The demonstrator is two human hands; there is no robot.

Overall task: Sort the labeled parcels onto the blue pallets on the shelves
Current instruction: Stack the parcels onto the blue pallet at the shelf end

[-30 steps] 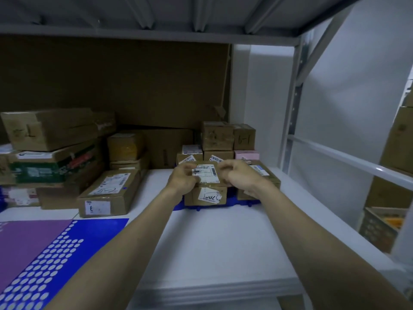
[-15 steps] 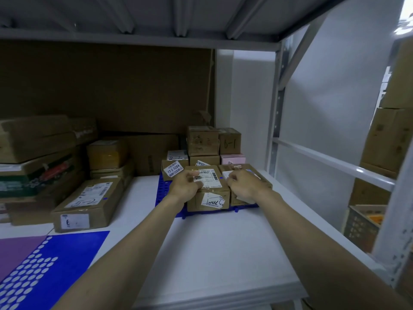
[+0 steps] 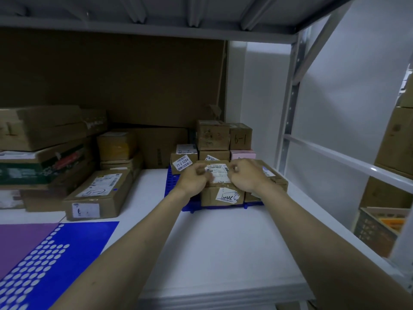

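Fingers of the left hand [image 3: 194, 177] are curling against the left edge of the labeled parcel [image 3: 218, 175], and fingers of the right hand [image 3: 244, 175] are curling over its right edge; whether either grip is fully closing cannot be told. That parcel is sitting on a lower carton [image 3: 220, 195] at the front of the blue pallet [image 3: 171, 186].

Hazards, as a judgement:
- Uneven release is likely tilting the parcel off the carton toward the front edge.
- Pushing rearward is risking contact with the stacked boxes [image 3: 212, 135] behind.

Left to right, the surroundings are showing larger cartons [image 3: 96, 193], a blue dotted sheet [image 3: 55, 249], the white shelf board [image 3: 223, 253], a grey upright [image 3: 288, 121] and a pale wall [image 3: 346, 97].
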